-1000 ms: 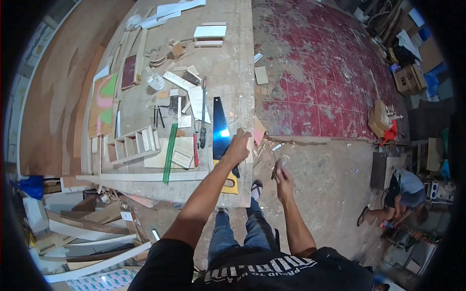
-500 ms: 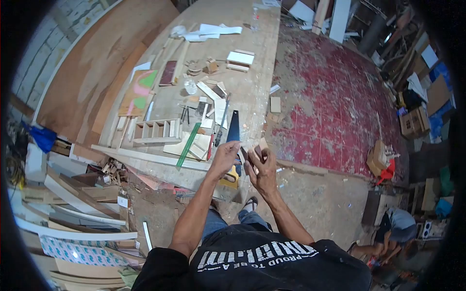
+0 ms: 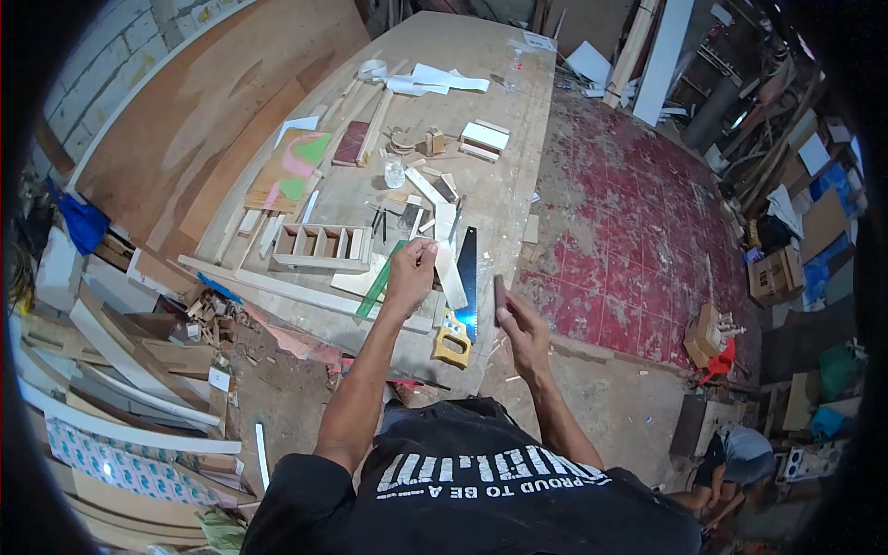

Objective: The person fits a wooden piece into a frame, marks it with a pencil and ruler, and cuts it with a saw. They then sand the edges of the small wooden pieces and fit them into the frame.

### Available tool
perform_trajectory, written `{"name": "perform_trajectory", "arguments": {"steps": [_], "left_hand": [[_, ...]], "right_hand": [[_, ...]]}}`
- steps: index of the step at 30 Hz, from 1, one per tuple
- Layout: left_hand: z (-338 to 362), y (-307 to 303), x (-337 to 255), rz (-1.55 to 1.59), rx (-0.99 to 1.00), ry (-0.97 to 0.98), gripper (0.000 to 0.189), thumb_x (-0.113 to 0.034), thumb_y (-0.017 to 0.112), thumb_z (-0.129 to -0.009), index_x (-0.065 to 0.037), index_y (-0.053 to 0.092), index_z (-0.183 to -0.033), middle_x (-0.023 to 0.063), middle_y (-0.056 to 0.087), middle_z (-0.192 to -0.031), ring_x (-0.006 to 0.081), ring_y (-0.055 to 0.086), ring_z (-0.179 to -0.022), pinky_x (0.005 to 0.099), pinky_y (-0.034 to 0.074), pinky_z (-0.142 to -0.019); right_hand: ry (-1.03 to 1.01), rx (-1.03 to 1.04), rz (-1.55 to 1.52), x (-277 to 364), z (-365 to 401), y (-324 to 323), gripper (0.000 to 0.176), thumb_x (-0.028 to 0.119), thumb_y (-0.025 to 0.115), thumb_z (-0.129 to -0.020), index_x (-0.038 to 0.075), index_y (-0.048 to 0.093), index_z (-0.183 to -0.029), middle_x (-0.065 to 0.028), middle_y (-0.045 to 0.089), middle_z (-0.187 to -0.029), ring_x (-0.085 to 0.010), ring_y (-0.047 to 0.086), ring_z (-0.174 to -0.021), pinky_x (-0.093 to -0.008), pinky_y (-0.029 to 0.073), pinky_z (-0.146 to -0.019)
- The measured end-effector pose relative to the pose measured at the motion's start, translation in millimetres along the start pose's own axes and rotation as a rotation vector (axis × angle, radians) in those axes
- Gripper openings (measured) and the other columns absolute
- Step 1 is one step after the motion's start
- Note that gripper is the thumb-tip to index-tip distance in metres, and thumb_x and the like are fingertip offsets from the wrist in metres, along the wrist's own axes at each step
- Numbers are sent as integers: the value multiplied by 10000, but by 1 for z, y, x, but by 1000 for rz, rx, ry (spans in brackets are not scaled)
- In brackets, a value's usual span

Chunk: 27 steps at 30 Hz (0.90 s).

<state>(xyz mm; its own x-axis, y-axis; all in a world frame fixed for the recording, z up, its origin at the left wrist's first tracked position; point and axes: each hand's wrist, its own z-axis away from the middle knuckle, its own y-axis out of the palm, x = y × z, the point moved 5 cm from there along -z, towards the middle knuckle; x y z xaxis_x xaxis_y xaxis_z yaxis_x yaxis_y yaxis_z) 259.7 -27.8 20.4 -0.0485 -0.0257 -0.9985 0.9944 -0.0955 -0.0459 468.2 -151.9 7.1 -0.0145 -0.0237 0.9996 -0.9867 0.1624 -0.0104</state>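
Note:
My left hand (image 3: 410,277) is closed over the workbench, its fingertips pinched; whatever they hold is too small to make out. My right hand (image 3: 525,335) is at the bench's right edge, its fingers pressed against a dark narrow block (image 3: 499,294). Between the hands lies a handsaw with a yellow handle (image 3: 452,341). A pale wood strip (image 3: 450,277) rests beside the blade. The green ruler (image 3: 380,280) is partly behind my left hand, near a small wooden box with compartments (image 3: 322,246).
The workbench (image 3: 518,111) also carries a white-topped small piece (image 3: 485,139), a clear cup (image 3: 394,173) and a painted board (image 3: 290,170). Worn red flooring (image 3: 629,213) lies to the right. Another person (image 3: 740,462) crouches at the lower right.
My hands have moved apart, the left one to the left and the right one to the right and down. The saw and its yellow handle now show more fully between them.

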Motion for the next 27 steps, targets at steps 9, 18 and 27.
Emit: {"name": "perform_trajectory", "arguments": {"steps": [9,18,27], "left_hand": [[-4,-22,-21,475,149,-8,184,-145,506,-1023,-4,602,-1093,50,655,-894,64,599,-762,229,510,-685],[2,-94,-26,684,490,-241,191,-156,519,-1002,-38,619,-1115,56,679,-801,109,641,-595,198,506,-488],[-9,-122,-11,1012,587,-386,172,-149,531,-992,-77,617,-1123,34,641,-807,137,642,-605,243,552,-519]], "right_hand": [[-396,49,92,58,-39,107,448,92,662,-910,25,576,-1344,-140,533,-1269,-215,548,-1128,-327,464,-942],[-769,100,678,116,-64,167,567,-10,778,-717,193,666,-1235,-169,544,-1140,-301,563,-991,-403,498,-789],[-811,441,725,117,-41,224,519,36,767,-737,196,677,-1222,-161,546,-1139,-327,576,-979,-403,522,-818]]}}
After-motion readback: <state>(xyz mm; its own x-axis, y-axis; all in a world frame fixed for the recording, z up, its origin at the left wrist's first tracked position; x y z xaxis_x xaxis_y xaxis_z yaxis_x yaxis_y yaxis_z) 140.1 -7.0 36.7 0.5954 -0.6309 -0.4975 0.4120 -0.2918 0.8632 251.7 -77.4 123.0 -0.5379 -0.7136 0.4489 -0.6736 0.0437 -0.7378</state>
